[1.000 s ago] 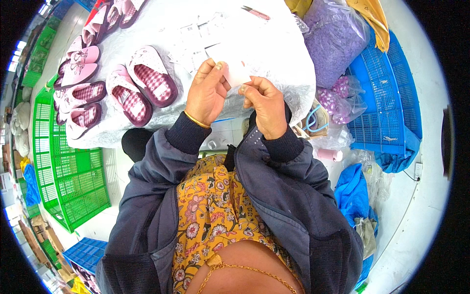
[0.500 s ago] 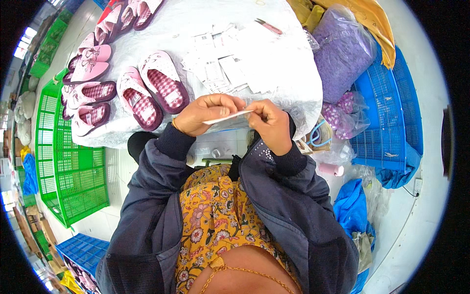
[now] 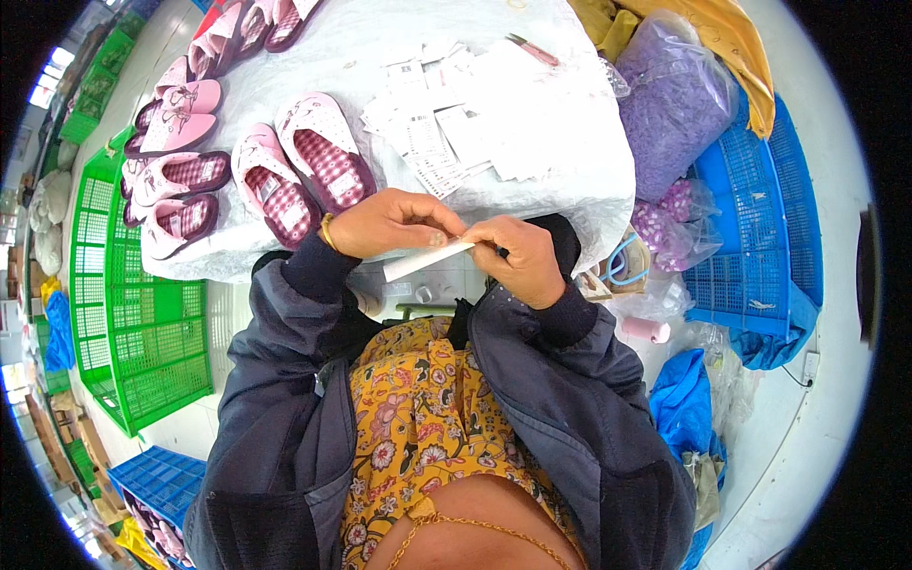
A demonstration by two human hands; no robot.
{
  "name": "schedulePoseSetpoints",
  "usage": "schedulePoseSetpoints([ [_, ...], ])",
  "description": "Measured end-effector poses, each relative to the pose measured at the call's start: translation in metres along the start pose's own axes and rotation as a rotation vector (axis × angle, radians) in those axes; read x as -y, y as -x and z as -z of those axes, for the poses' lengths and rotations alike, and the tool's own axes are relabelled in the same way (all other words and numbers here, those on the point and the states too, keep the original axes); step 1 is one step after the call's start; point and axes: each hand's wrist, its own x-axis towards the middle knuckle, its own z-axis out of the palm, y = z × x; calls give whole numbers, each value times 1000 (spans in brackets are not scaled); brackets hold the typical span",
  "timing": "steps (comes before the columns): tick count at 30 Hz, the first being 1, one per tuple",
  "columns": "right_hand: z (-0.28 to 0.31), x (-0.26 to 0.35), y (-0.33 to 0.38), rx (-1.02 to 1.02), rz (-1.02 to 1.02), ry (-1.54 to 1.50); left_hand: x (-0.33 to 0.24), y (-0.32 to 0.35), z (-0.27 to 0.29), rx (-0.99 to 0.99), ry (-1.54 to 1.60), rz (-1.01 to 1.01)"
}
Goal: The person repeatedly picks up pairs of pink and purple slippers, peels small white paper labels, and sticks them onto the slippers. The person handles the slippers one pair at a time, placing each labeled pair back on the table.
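Over the table's near edge, my right hand (image 3: 521, 258) pinches one end of a narrow white paper label (image 3: 416, 260). My left hand (image 3: 391, 222) is closed at the same end, its fingertips meeting those of my right hand. The label's other end sticks out below my left hand, tilted down to the left. Just beyond my left hand is a pair of pink slippers with checked insoles, a left slipper (image 3: 275, 185) and a right slipper (image 3: 326, 152). Farther out lies a loose spread of white printed labels (image 3: 427, 152).
More pink slippers (image 3: 185, 180) line the left side of the white-covered table (image 3: 380, 28). Red-handled tweezers (image 3: 534, 50) lie at the far right. A green crate (image 3: 142, 313) stands left, a blue crate (image 3: 741, 228) right, beside a bag of purple material (image 3: 670, 104).
Both hands have shifted slightly down, and the label now slants more, its free end lower. My left fingers have slid along it toward my right hand.
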Motion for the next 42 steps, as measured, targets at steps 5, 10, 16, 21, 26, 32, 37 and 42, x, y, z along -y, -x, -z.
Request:
schedulePoseSetpoints([
  [5,-7,-2,2,12,-46,13,5,-2,-20,-228,-405,-206],
  [10,4,-7,-10,-81,-33,-37,6,0,-34,-513,-824,-357],
  [16,3,17,-25,120,-286,-205,-7,-1,-39,-610,-770,-418],
  [21,-4,4,-29,74,-256,-128,5,-6,-28,-660,-729,-439],
  [26,-7,-6,-30,-36,-129,-32,2,-21,1,-977,-1187,-248],
  [32,-7,-7,-26,-54,-245,-127,15,-38,30,-778,-1587,-114],
  [37,-7,-12,-22,-67,-238,-170,4,-37,28,-745,-1749,-256],
  [42,-11,-14,-19,-64,-230,-183,1,-22,25,-714,-1705,-261],
])
